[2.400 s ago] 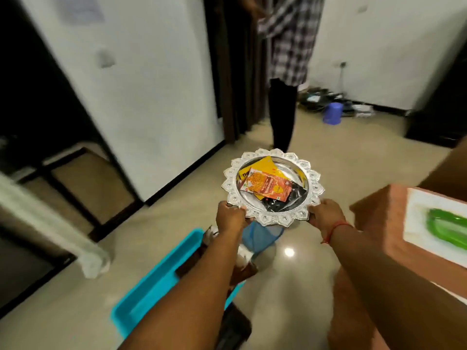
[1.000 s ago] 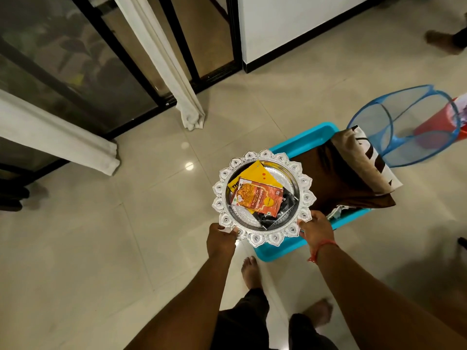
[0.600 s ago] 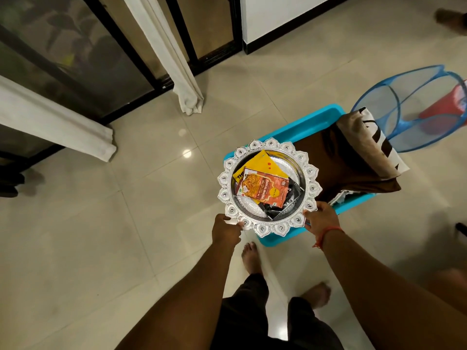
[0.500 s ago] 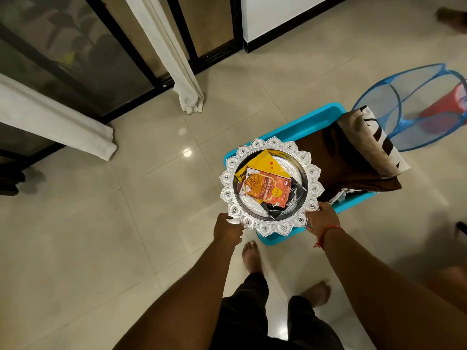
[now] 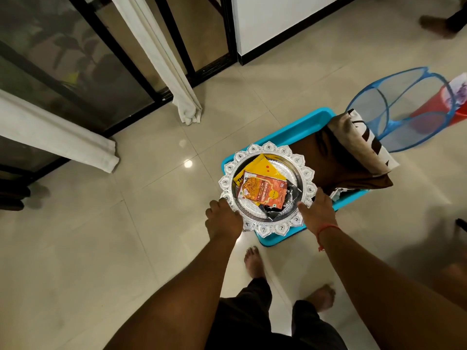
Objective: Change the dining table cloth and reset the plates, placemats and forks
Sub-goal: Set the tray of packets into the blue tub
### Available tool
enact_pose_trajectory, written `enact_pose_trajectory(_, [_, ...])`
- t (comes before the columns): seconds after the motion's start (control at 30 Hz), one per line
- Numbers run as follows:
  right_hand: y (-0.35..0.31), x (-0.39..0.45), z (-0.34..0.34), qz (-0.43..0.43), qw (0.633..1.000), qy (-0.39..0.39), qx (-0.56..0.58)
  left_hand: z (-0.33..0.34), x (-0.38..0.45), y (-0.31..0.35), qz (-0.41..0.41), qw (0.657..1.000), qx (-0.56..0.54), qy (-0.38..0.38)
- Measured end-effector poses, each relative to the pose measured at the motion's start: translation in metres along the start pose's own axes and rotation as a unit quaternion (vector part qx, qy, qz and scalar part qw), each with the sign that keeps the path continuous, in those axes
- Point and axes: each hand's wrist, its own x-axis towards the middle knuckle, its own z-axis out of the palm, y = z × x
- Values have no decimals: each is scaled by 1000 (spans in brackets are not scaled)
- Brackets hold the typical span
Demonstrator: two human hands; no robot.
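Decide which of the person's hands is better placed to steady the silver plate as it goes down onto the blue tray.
Right, probably. The right hand grips the silver plate on the side over the blue tray. The left hand grips the rim that overhangs the floor, outside the tray.

Left hand point(image 5: 223, 218) and right hand point(image 5: 317, 210) each keep a curled grip, arms extended.

Glossy beige tile floor point(image 5: 106, 251), ceiling-light glare spot on it. Black-framed glass doors point(image 5: 75, 61) along top left, dark foliage behind glass. Two off-white curtains point(image 5: 161, 59) hanging to floor. White wall point(image 5: 273, 18) with black skirting, top centre. Dim, warm indoor light.
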Motion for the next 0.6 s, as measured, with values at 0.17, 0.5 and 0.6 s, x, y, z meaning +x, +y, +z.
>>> enact_pose_trajectory(0.17, [-13,-15,-34,-143,968,20,-205,-13,-7,30,190,965,174,36])
enact_pose_trajectory(0.5, [38,-60,-170,-133,959,135,-210,-18,-64,169,404,880,237,76])
enact_pose_trajectory(0.6, [92,-77,-231,-88,960,185,-191,-11,-109,241,461,855,223,75])
